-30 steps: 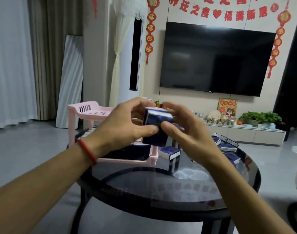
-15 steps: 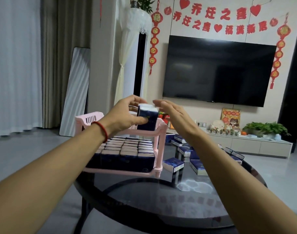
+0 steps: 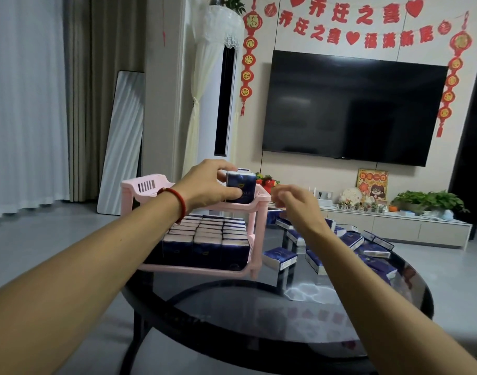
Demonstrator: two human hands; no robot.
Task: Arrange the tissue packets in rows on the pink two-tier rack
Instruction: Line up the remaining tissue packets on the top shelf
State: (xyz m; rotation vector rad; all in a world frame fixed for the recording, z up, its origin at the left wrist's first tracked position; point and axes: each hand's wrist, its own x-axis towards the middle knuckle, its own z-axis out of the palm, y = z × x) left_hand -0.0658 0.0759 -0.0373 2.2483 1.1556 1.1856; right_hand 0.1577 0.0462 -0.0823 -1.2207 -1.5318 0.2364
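The pink two-tier rack stands on the left of a round glass table. Its lower tier is filled with rows of dark blue tissue packets standing on edge. My left hand grips one blue tissue packet upright at the front right corner of the upper tier. My right hand hovers just right of the rack, fingers loosely curled, holding nothing. Several loose packets lie scattered on the table to the right.
A low white TV cabinet with plants and ornaments runs along the far wall under a wall-mounted TV. A tall white air conditioner and a leaning panel stand behind the rack.
Both hands carried one packet from mid-air to the rack's upper tier. My right hand let go and drew back to the right; the left hand keeps hold of the packet.
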